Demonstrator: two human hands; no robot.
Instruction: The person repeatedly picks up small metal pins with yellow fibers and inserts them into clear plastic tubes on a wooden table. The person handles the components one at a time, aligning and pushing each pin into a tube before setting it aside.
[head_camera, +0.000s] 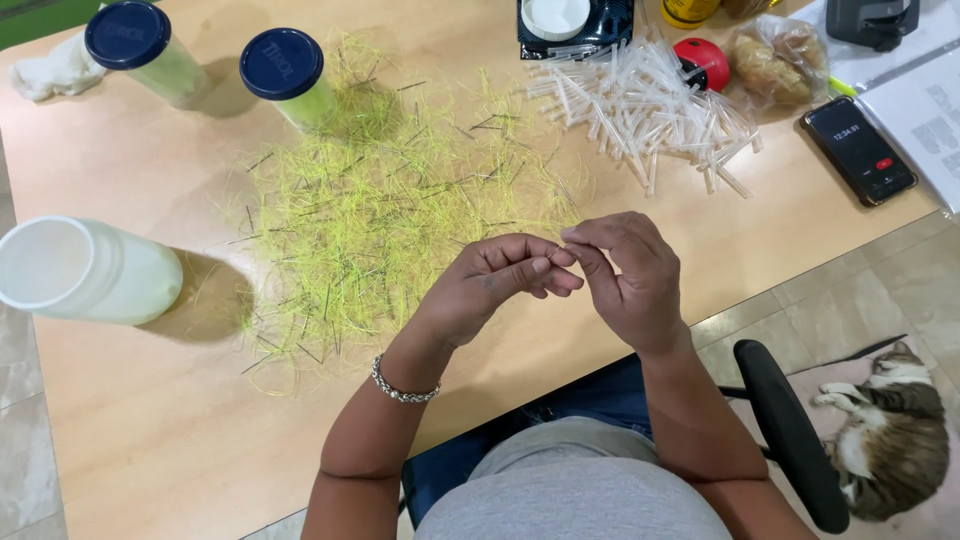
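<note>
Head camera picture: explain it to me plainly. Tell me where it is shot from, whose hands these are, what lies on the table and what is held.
There is no machine here. A person wears a camera on the head, so you look down at their own two bare hands over a wooden table. The left hand, with a bracelet on its wrist, and the right hand meet fingertip to fingertip, each in a pinching grip. Whatever they pinch is too fine to make out.

On the table lie a spread of thin yellow-green threads, a pile of small clear tubes, two blue-lidded jars, an open white jar on its side and a phone. A cat lies on the floor.
</note>
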